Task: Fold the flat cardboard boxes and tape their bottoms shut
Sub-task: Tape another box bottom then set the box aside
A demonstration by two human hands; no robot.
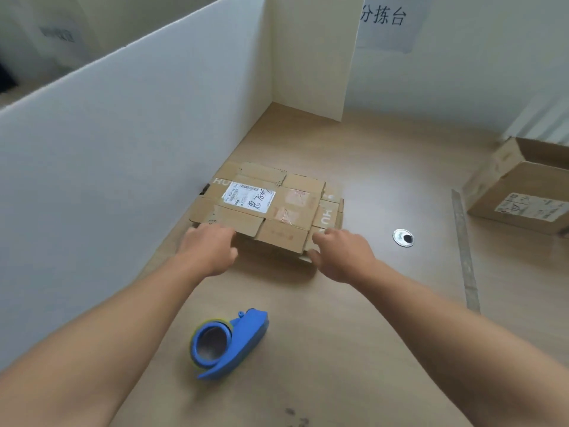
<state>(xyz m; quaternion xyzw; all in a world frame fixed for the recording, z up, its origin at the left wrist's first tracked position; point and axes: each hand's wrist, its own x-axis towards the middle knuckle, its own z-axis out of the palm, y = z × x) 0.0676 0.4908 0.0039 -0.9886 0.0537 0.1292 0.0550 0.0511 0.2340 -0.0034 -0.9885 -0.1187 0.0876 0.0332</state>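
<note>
A stack of flat cardboard boxes (271, 204) lies on the wooden table (369, 303) beside the white partition; the top one carries a white shipping label with handwriting. My left hand (209, 248) reaches the stack's near left corner, fingers curled at the edge of the top flap. At the near right corner my right hand (341, 254) has its fingers on the cardboard and its thumb under the edge. A blue tape dispenser (228, 343) with a tape roll lies on the table close to me, between my forearms.
A white partition wall (123, 134) runs along the left side. An assembled open cardboard box (517, 192) stands at the right edge. A round metal cable hole (403, 237) and a strip of tape (465, 251) mark the table to the right of the stack.
</note>
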